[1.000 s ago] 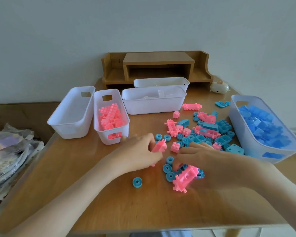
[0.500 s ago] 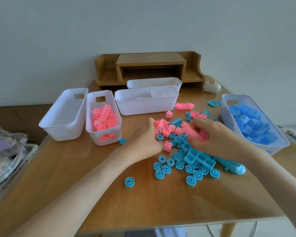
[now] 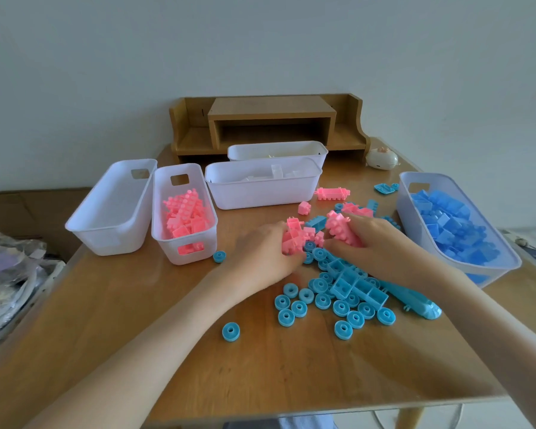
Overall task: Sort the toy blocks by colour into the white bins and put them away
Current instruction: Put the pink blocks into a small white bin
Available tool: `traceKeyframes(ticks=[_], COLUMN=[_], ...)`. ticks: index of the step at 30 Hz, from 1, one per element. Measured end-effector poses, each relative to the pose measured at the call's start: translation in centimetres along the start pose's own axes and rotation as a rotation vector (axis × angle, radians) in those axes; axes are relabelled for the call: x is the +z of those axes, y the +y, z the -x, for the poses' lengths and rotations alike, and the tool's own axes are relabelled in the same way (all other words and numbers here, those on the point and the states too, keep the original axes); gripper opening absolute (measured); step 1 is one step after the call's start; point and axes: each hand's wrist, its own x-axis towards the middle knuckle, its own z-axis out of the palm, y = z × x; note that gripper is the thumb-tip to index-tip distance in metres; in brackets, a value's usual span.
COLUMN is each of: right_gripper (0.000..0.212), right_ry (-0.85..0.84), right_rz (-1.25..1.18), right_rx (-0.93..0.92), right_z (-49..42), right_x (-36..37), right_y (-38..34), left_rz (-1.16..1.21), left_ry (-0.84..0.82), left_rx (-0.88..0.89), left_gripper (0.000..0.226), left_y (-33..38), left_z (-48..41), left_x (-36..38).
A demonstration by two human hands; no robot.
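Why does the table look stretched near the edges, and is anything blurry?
Head view: the wide-angle lens stretches the corners, flaring the table; light is soft, shadows faint; the bags at left smear; left hand and right hand, gripping pink blocks, look slightly soft.

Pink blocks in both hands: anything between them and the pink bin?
Nothing visible blocks the pink blocks. Between them and the pink bin lies table, with one blue wheel at the bin's near corner.
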Motion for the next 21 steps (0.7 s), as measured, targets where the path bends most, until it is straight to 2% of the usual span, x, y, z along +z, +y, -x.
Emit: traceKeyframes(ticks=[5,7,9,12,14,16,18,19,21], right_gripper=[0.027,0.032,0.037,0.03,0.031,0.046,0.06,0.065,0.066], right_ry=[-0.058,-0.071,-0.099,-0.171,-0.185,-0.215,-0.214,-0.176,-0.201], right_rz=[-0.251,-0.356,-0.465,-0.698,-0.846,-0.949,-0.927,-0.901,-0.854], right_rx=[-0.001,0.0,0.029,0.059,0.133,0.184,0.186,0.179,0.137], right_z=[-3.1,-4.8,-6.4,-8.8,-10.3,-11.1,-11.6,-11.7,-12.1], right_x=[0.0,0.1,0.6,2.1,2.9,3.7,4.1,4.3,4.7], right_y=[-4.2,-6.7,-8.9,-11.6,-12.7,-13.2,-13.3,-13.2,-13.5], left_rz=[-0.166,-0.299,-0.442,-0.321,-0.278,-0.229,-0.057,0.065,0.205], left_ry=[0.402,0.462,0.332,0.121,0.108,0.147,0.18,0.182,0.219], left_rx=[-0.108,-0.239,-0.405,-0.588,-0.61,-0.623,-0.618,-0.612,-0.562], left_gripper=[0.025,0.021,0.023,0.032,0.035,0.042,0.05,0.048,0.039], left_y=[-1.4,-3.4,-5.4,-7.6,-8.7,-9.3,-9.9,-10.1,-10.6], left_z=[0.1,-0.8,-1.8,-2.4,-3.0,-3.2,-3.1,-3.1,-2.4], left_x=[-5.4,-7.4,-8.7,-9.7,-10.0,-10.3,-10.6,-10.6,-10.8])
